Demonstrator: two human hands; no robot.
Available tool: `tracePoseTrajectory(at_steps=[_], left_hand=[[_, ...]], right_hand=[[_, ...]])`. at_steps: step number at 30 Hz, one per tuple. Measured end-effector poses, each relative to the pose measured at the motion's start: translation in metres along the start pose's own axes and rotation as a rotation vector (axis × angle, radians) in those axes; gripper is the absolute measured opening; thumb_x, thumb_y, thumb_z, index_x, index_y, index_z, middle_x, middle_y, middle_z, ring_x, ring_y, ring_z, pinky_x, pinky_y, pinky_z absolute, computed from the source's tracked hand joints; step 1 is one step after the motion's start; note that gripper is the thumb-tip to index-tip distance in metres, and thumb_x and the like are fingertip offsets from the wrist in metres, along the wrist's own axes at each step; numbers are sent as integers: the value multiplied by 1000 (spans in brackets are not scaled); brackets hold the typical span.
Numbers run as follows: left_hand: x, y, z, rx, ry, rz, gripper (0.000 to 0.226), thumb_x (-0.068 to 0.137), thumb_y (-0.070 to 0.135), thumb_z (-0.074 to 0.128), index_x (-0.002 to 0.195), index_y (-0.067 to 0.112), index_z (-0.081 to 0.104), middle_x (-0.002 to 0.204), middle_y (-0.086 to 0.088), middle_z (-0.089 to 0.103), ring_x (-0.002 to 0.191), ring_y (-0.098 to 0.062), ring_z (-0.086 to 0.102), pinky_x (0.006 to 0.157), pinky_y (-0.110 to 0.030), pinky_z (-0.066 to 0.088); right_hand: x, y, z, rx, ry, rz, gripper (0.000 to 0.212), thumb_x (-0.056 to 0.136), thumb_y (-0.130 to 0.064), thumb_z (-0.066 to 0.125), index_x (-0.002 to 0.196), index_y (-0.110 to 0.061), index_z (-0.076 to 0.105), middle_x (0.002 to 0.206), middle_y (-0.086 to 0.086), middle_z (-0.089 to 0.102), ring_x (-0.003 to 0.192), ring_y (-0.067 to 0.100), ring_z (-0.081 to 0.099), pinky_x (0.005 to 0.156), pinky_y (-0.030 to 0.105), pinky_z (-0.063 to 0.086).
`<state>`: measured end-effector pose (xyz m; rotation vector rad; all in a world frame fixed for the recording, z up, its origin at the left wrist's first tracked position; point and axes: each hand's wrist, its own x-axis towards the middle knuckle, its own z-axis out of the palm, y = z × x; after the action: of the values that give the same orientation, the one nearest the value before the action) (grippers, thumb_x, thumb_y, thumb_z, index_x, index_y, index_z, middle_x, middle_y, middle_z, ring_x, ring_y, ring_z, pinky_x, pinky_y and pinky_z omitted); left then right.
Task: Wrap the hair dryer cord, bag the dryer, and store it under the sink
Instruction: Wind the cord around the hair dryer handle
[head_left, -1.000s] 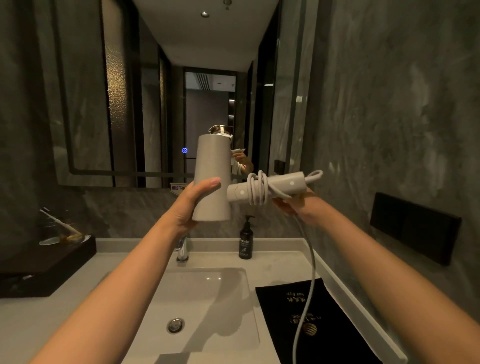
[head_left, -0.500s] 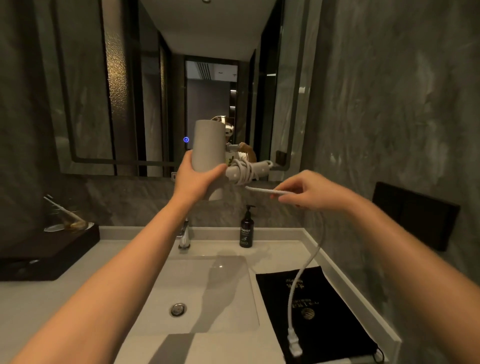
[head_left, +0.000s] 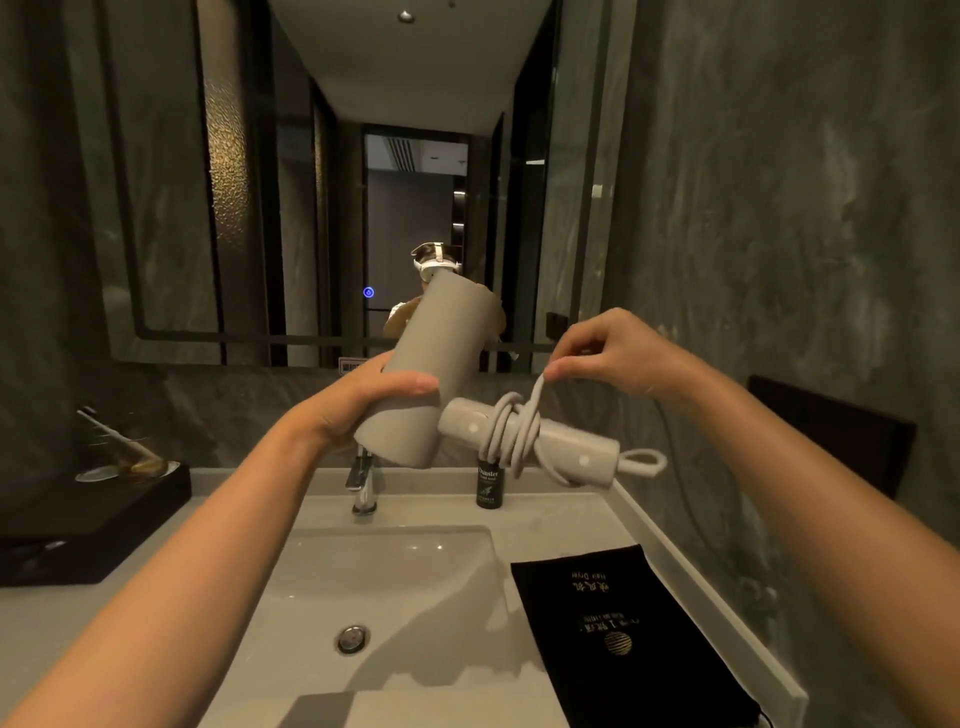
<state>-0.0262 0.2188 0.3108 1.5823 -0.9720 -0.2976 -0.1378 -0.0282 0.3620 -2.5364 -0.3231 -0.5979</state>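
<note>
Toiletries sit on a dark tray (head_left: 93, 512) at the far left of the desk (head_left: 47, 639). Left hand (head_left: 358, 402) is wrapped around the grey hair dryer (head_left: 441, 358) barrel, held above the sink (head_left: 384, 587). Cord (head_left: 511, 434) coils round the handle, and the right hand (head_left: 610, 351) pinches a strand just above it. Black bag (head_left: 623, 639) lies flat on the desk, right of the sink.

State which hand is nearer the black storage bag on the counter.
Right. The right hand is raised above the bag's side, pinching the cord; the left hand grips the dryer over the sink.
</note>
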Motion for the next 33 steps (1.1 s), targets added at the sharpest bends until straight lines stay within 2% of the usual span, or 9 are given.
tracePoseTrajectory(at_steps=[3,7,9,12,17,22,27,30,33], left_hand=[[1,-8,4,-237,92,-91,106,5,60,83,100,22,55,85,-5,65,65,-14,66,49,-26,54],[9,-15,18,-543,124,-49,98,16,50,89,103,20,58,70,0,73,62,-13,70,55,-30,58],[15,-16,25,-618,174,-17,81,33,42,89,104,20,57,75,-1,73,65,-12,71,58,-31,59],[23,-19,30,-661,291,25,54,61,34,73,109,18,55,89,-4,67,70,-13,70,60,-32,59],[34,-32,27,-439,588,65,67,69,35,75,126,15,46,109,-10,61,88,-19,64,62,-31,55],[37,-36,17,43,787,104,67,72,31,78,127,17,42,109,-3,51,95,-20,55,76,-34,52],[26,-43,9,286,540,68,66,69,34,79,123,29,43,101,5,53,87,-15,58,53,-21,49],[18,-36,8,347,269,74,59,72,31,80,117,35,43,101,9,52,87,-11,59,59,-21,51],[11,-25,10,332,45,70,50,70,35,76,107,45,45,104,9,53,90,-9,59,65,-17,49]], right_hand=[[1,1,7,216,-32,14,16,82,-28,62,78,-17,73,65,-5,68,61,10,58,58,17,47],[0,17,30,517,136,223,21,88,4,55,98,-11,66,76,-4,62,62,-1,62,53,9,50],[-2,15,46,551,204,311,9,92,-8,54,87,-14,59,76,2,57,53,-1,60,49,10,47],[-2,16,60,437,105,271,15,97,-23,48,89,-26,60,67,2,57,51,11,51,47,20,40],[-10,17,70,90,-109,253,25,96,-26,49,113,-13,64,64,-2,56,51,7,48,45,16,40],[-16,4,64,-65,-258,169,21,90,-27,59,106,-20,70,74,-11,63,58,-3,55,53,11,43],[-4,-12,31,-202,-39,22,17,85,-34,64,96,-24,72,79,-12,65,70,-3,59,61,15,44],[9,-10,12,-315,77,-8,15,76,-43,71,85,-31,71,80,-14,66,78,3,62,67,22,49],[16,-1,7,-366,58,30,19,70,-51,70,79,-34,69,76,-11,66,73,7,61,63,26,51]])
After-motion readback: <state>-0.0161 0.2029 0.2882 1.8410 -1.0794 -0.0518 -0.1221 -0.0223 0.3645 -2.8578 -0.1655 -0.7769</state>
